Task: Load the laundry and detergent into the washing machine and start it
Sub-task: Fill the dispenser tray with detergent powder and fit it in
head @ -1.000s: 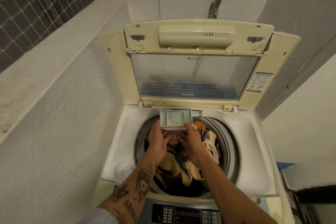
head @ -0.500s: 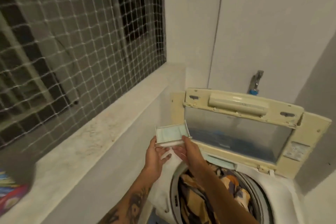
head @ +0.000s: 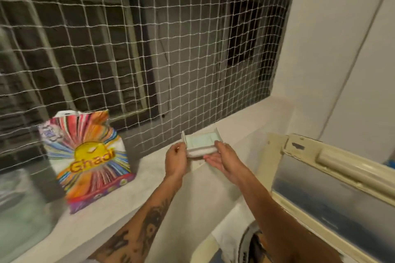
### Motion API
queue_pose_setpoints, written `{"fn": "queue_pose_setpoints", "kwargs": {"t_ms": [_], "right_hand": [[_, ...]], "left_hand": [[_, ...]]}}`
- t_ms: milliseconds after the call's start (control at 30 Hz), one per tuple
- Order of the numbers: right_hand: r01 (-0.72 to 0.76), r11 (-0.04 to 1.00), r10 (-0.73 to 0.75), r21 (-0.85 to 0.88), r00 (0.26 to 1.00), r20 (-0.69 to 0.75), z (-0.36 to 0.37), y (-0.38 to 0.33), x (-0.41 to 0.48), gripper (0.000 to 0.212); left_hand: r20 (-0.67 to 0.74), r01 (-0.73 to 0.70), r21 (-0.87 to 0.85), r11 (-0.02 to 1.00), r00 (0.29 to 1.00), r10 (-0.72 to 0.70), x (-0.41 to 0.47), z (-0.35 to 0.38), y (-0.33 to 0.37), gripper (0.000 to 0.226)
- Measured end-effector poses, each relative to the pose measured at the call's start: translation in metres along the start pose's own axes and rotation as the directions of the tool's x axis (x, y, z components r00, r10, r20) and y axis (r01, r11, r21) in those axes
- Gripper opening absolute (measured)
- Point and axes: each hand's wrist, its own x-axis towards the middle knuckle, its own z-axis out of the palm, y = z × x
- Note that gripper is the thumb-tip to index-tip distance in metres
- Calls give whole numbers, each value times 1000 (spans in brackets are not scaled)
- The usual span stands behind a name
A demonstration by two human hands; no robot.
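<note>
Status, as I judge it: laundry part looks done, detergent part not. At the bottom edge I see a sliver of patterned orange-and-dark laundry (head: 259, 245) sitting in the mouth of the cream top-load washing machine (head: 230, 230); most of the tub is out of frame, so I can't say how full it is. The machine's cream-framed clear lid (head: 333, 194) stands open.

I'm holding the small pale rectangular plastic detergent drawer (head: 202, 142) out of the machine, over the white plastered ledge surface (head: 149, 177) below the netted window (head: 149, 49). My left hand (head: 176, 161) is pinched on the drawer's left end; my right hand (head: 224, 160) is closed on its right end, with fingers under the base. Both are clamped on it and nothing else.

Contents: the drawer's pale green compartment looks empty, with no powder visible. The frame is motion-blurred, so I can't rule out a thin residue. The divider layout is too soft to read.

The multicoloured "Ghadi" detergent powder bag (head: 89, 156) stands upright on the ledge, well left of the drawer and apart from both hands. Its top looks folded; I can't tell if it's open or how much is in it. A translucent plastic container (head: 19, 209) sits at far left, contents unclear.

Left to do: set the drawer down or free one hand, dose powder from the bag, refit the drawer, close the lid, press start. The control panel isn't in view.
</note>
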Motion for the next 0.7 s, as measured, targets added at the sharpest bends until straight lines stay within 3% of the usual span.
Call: {"fn": "queue_pose_setpoints", "kwargs": {"t_ms": [200, 333, 467, 533, 700], "right_hand": [[-99, 969, 113, -226, 992, 51, 21, 5, 20, 43], [-69, 877, 77, -475, 997, -3, 23, 1, 35, 51], [-44, 722, -1, -691, 998, -65, 23, 1, 47, 74], [-37, 661, -19, -749, 998, -66, 23, 2, 49, 71], [-63, 618, -19, -784, 995, -95, 26, -3, 42, 62]], "left_hand": [[-86, -47, 275, 960, 994, 73, 7, -42, -14, 31], [-84, -12, 234, 972, 996, 33, 6, -47, -18, 33], [-98, -21, 219, 976, 994, 43, 1, -50, -22, 31], [-112, -41, 239, 970, 991, 70, -1, -50, -24, 30], [-138, -30, 186, 982, 989, 56, 0, -56, -22, 22]]}}
